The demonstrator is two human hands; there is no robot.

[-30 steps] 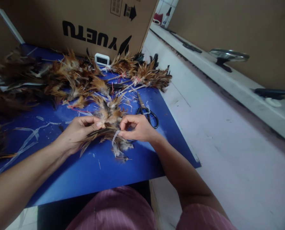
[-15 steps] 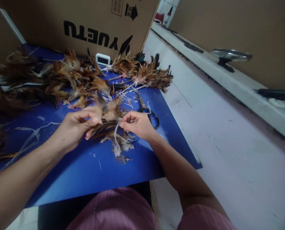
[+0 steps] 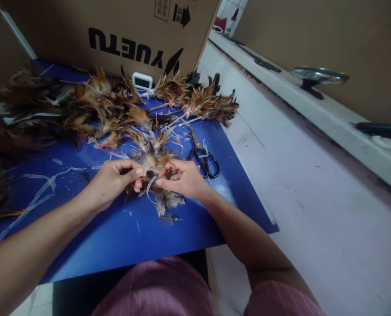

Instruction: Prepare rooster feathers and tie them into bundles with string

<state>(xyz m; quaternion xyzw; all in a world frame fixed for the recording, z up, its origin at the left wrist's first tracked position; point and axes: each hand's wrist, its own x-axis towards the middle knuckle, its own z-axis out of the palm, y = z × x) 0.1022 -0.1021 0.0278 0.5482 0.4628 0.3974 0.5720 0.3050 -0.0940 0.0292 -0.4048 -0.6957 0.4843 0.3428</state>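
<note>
Blue tabletop [image 3: 132, 241] | left fingers [image 3: 133, 175] pinch feathers [image 3: 153, 161] | right fingers [image 3: 167, 184] hold strip [image 3: 148, 188]

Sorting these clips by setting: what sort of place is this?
Probably a small craft workspace, perhaps at home: many feather bundles and a pair of black-handled scissors lie on a blue tabletop.

The light is dim and cool, darkest around the box [image 3: 50, 26] at upper left and beneath the counter [image 3: 126, 245]. A pale sheen lies near the right forearm [image 3: 244, 232], soft shadow beside it. The glass disc [image 3: 323, 75] glints. Feathers [image 3: 11, 142] at far left smear into blur; wide-angle distortion stretches the left arm [image 3: 34, 237].
</note>
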